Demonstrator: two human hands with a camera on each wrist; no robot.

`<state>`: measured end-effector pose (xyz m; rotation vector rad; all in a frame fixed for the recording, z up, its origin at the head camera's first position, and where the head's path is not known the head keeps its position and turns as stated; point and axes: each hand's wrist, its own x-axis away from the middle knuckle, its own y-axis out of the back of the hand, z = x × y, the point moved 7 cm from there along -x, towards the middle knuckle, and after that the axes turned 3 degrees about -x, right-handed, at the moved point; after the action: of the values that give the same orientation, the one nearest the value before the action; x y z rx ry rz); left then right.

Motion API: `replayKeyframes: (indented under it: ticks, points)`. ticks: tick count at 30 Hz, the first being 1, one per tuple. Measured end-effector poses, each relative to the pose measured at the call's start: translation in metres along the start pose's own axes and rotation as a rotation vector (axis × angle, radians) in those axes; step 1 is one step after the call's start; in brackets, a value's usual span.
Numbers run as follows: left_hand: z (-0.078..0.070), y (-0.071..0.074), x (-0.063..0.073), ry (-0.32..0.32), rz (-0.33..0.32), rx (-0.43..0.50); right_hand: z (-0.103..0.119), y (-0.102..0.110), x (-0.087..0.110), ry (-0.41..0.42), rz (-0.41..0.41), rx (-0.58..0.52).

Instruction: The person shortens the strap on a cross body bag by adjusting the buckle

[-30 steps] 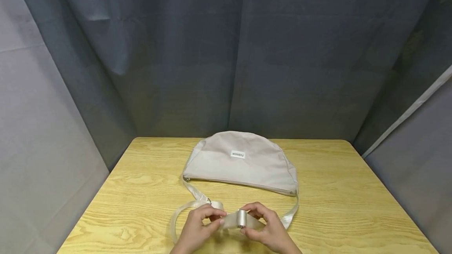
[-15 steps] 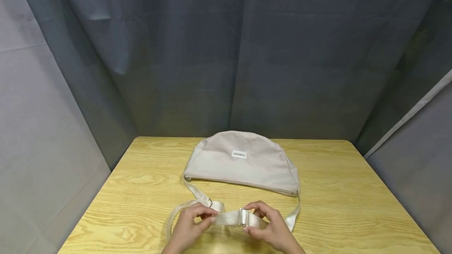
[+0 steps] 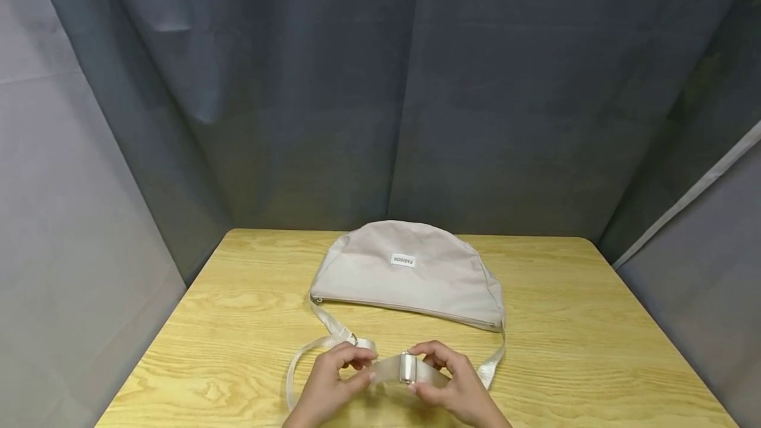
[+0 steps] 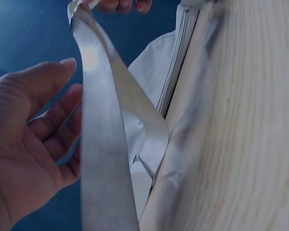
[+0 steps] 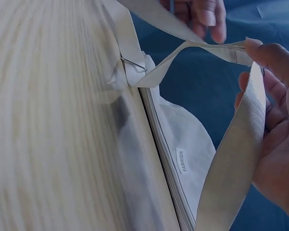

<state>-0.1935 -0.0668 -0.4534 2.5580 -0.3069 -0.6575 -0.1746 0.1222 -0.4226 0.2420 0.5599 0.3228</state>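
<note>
A pale beige shoulder bag [image 3: 410,283] with a white label lies on the table, its zipped edge facing me. My right hand [image 3: 454,385] pinches a metal slide buckle [image 3: 407,368] on its strap, thumb below and fingers above. My left hand [image 3: 335,378] is at the strap [image 3: 386,370], left of the buckle. In the left wrist view the left thumb and fingers [image 4: 58,113] stand apart, their tips right by the strap's edge. From the right wrist view, the strap [image 5: 236,154] hangs down past the right palm.
A strap loop [image 3: 294,368] lies on the wooden table [image 3: 208,335] at the left, near a metal ring [image 3: 354,339]. Another strap end [image 3: 490,365] runs from the bag's right corner. Dark curtains [image 3: 309,117] stand behind the table.
The buckle and strap tilted toward me half a second ago, then tipped back somewhat. My left hand moved left, then back right toward the buckle. The bag stays put.
</note>
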Motion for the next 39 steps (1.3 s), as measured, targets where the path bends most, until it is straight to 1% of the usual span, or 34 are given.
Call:
replayKeyframes:
  ticks: [3, 4, 8, 10, 12, 17, 22, 27, 29, 33, 34, 36, 39]
  points:
    - [-0.008, -0.003, -0.002, -0.037, -0.004, 0.017, 0.000, -0.003, 0.000, 0.009, 0.014, -0.005]
    - [-0.012, -0.004, -0.003, -0.061, -0.005, 0.022, 0.001, -0.004, 0.000, 0.014, 0.020, -0.005]
    - [-0.038, -0.005, -0.007, -0.154, 0.011, 0.043, 0.003, -0.007, 0.000, 0.029, 0.032, -0.007]
    - [-0.049, -0.004, -0.009, -0.179, 0.028, 0.058, 0.004, -0.007, 0.000, 0.039, 0.035, -0.009]
    - [-0.055, -0.004, -0.010, -0.179, 0.037, 0.073, 0.005, -0.008, 0.000, 0.039, 0.039, -0.020]
    - [-0.053, -0.007, -0.010, -0.149, 0.031, 0.113, 0.004, -0.008, 0.000, 0.035, 0.048, -0.038]
    - [-0.050, -0.009, -0.010, -0.116, 0.029, 0.118, -0.001, -0.008, 0.001, 0.026, 0.055, -0.039]
    - [-0.052, -0.006, -0.010, -0.123, 0.033, 0.116, -0.004, -0.010, 0.001, 0.050, 0.074, -0.037]
    - [-0.052, -0.003, -0.010, -0.126, 0.032, 0.105, -0.012, -0.011, 0.002, 0.017, 0.092, -0.037]
    - [-0.049, 0.003, -0.009, -0.106, 0.016, 0.093, -0.037, -0.005, 0.009, -0.122, 0.126, -0.026]
    - [-0.049, 0.005, -0.009, -0.106, 0.007, 0.092, -0.040, -0.002, 0.010, -0.149, 0.128, -0.023]
    - [-0.047, 0.008, -0.008, -0.111, -0.010, 0.090, -0.043, 0.003, 0.012, -0.175, 0.131, -0.016]
    - [-0.046, 0.010, -0.007, -0.124, -0.024, 0.095, -0.047, 0.010, 0.014, -0.171, 0.125, 0.014]
